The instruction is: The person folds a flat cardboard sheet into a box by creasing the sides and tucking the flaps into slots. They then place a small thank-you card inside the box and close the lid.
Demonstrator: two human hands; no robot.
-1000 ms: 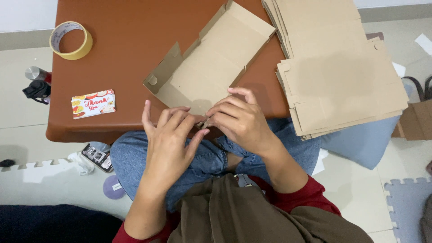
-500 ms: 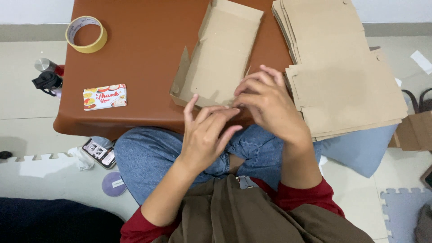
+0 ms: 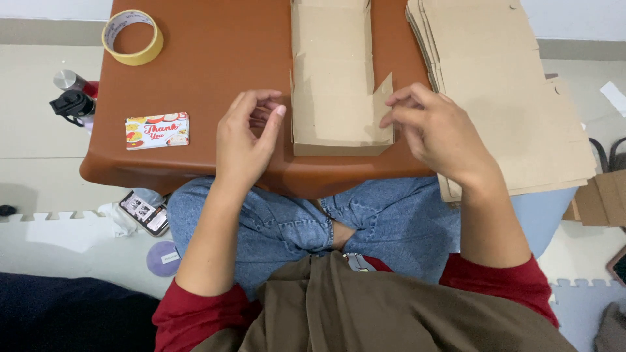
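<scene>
We flank the flat brown cardboard box blank — left hand loosely curled and empty, right hand pinching its side flap.

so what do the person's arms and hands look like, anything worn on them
Both hands, left hand and right hand, are bare: no gloves, rings or watch visible. Dark red sleeves are pushed up, leaving the forearms uncovered.

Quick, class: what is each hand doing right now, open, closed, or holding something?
Left hand: loosely curled, holding nothing, just left of the cardboard box.
Right hand: fingers pinch the box's right flap.
</scene>
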